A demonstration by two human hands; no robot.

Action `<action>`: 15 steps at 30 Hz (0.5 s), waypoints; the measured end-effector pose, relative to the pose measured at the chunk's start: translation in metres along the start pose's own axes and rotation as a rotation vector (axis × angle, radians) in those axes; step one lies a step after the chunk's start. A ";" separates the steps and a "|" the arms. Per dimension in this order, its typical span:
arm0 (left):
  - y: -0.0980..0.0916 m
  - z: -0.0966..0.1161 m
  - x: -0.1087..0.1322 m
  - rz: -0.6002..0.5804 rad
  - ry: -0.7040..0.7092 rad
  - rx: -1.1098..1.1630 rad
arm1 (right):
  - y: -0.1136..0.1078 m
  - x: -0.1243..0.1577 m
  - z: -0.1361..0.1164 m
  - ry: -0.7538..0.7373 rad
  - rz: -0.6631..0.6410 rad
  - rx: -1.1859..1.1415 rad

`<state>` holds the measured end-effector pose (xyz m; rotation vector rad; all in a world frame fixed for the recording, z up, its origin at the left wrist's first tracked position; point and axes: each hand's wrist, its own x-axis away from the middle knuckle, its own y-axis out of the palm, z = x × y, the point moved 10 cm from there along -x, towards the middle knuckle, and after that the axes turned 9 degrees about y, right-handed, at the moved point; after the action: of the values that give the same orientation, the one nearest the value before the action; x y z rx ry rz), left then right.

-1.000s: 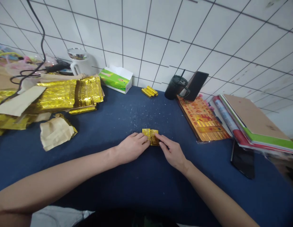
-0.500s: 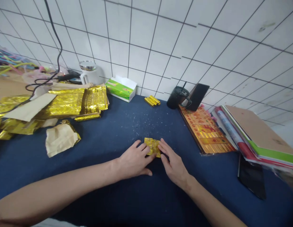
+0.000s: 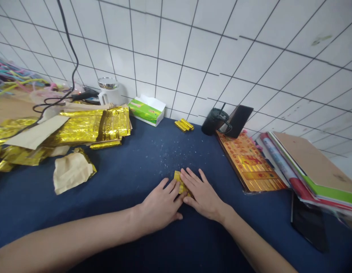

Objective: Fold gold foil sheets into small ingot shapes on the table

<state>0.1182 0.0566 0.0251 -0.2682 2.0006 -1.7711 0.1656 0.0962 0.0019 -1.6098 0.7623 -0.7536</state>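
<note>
Palms down, we rest both hands on a small gold foil piece [image 3: 176, 175] lying on the blue table [image 3: 130, 163]; our left hand [image 3: 160, 204] spreads its fingers onto it, thumb apart, while our right hand [image 3: 205, 195] stretches out flat, partly covering it.

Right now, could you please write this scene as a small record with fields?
Left hand: touching the gold foil
Right hand: partly over the foil
Table: dark blue
Table's left: gold sheets
Back, left to right: white mug, tissues, gold rolls, dark cup
Table's right: orange packet
</note>
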 end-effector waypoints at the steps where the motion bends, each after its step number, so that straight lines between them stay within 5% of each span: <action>1: 0.000 0.001 0.000 0.000 -0.010 -0.001 | 0.001 0.000 -0.001 -0.004 -0.004 0.006; 8: 0.004 0.009 0.002 -0.011 -0.004 0.027 | -0.007 0.003 -0.001 -0.004 0.034 -0.128; 15: 0.002 0.004 0.000 -0.028 -0.004 0.089 | -0.048 0.030 0.019 0.073 0.457 -0.359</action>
<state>0.1203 0.0534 0.0228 -0.2724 1.9174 -1.8699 0.2019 0.0896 0.0485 -1.6366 1.3210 -0.3568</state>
